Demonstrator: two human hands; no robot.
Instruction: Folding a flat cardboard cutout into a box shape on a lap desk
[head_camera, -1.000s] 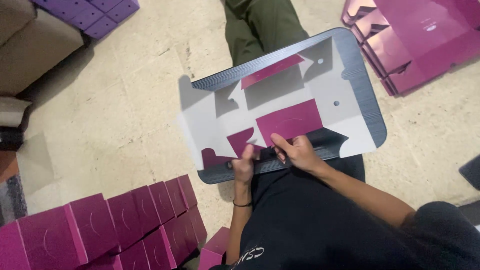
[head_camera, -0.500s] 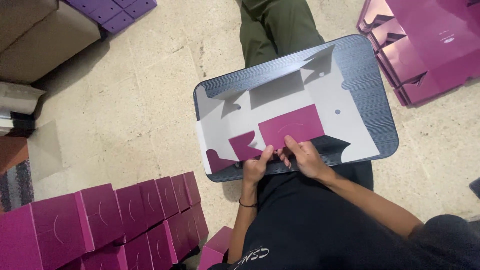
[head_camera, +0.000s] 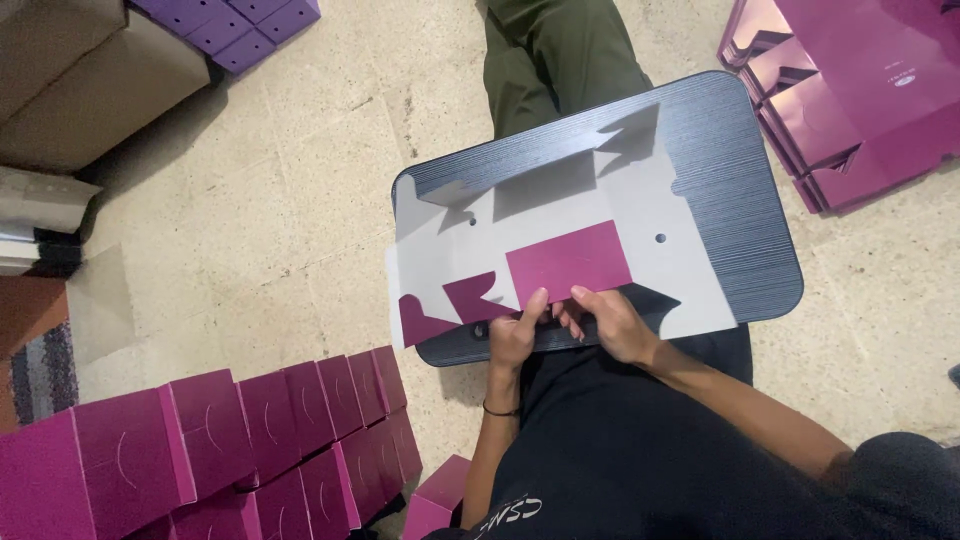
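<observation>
We see both forearms angled in from the lower frame, meeting at the near edge of the dark lap tabletop (head_camera: 730, 180), which rests across the person's legs. Flat grey die-cut carton blank (head_camera: 560, 220) lies on the tabletop, magenta side folded up in the middle panel (head_camera: 568, 262). Left hand (head_camera: 515, 335): fingers closed, pinching the near flap of the blank, thumb up on the magenta panel. Right hand (head_camera: 610, 325): fingers curled, gripping the same near edge just beside the left hand, the two nearly touching. Finished magenta boxes (head_camera: 250, 440) stand in rows on the floor at lower left, closed, contents not visible. A stack of flat magenta blanks (head_camera: 860, 90) lies at upper right. Purple boxes (head_camera: 240, 20) sit at top left beside a brown carton (head_camera: 80, 80).
</observation>
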